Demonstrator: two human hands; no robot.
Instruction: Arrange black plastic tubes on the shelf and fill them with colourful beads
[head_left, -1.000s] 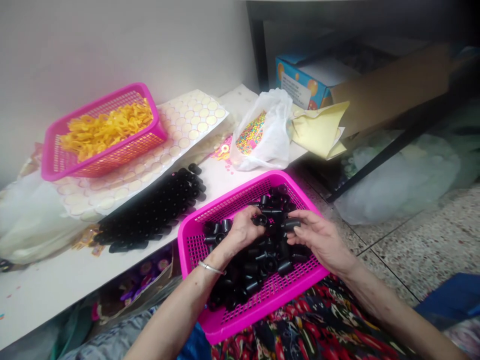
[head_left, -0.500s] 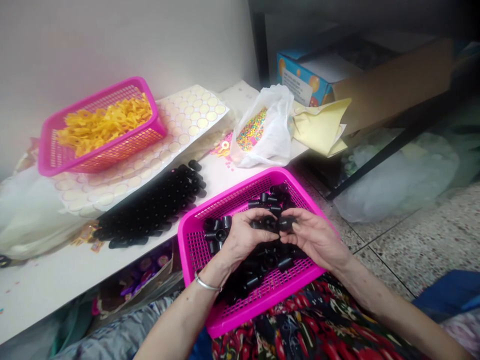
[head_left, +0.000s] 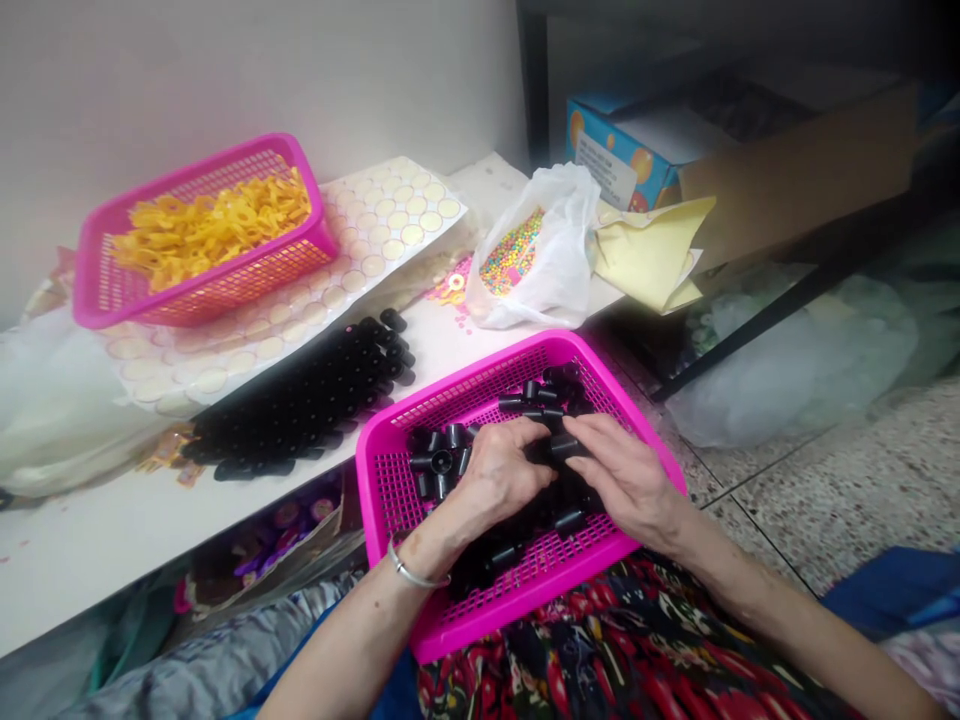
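Note:
A pink mesh basket [head_left: 465,622] rests on my lap, holding many short black plastic tubes [head_left: 455,436]. Above its middle, my left hand [head_left: 499,470] has its fingers curled around a black tube, mostly hidden by them. My right hand [head_left: 626,475] pinches a black tube [head_left: 564,447] between thumb and fingers, end to end with the left hand's piece. Whether the two pieces are joined, I cannot tell. To the left, a stack of longer black tubes [head_left: 292,405] lies in rows on the white table [head_left: 97,520].
Behind the stack, another pink basket [head_left: 217,300] with yellow plastic parts stands on a sheet of round stickers [head_left: 405,215]. A white plastic bag [head_left: 559,270] of colourful beads sits at the table's end, beside yellow paper [head_left: 649,255]. A cardboard box [head_left: 795,170] stands at the right.
My hands have drawn closer together, and the two black pieces between them now meet. The left fingers have closed further around their piece. The view has shifted slightly.

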